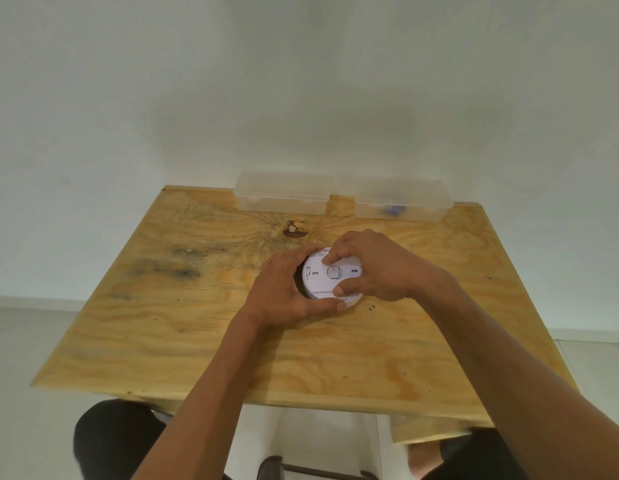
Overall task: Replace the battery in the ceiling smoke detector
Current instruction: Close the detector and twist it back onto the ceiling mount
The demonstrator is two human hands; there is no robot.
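A round white smoke detector (327, 277) lies on the plywood table (197, 334) with its flat back plate facing up. My left hand (284, 292) wraps around its left and near rim, thumb along the front edge. My right hand (374, 268) covers its right side, with the fingertips pressed on the back plate and the thumb at its near edge. A round hub and two slots show on the plate between my hands. No battery is visible.
Two clear plastic boxes stand against the wall at the table's far edge: a left box (284, 194) and a right box (403, 200) with something blue inside. A dark knot (294, 230) marks the wood behind the detector. My knees and a stool show below the table.
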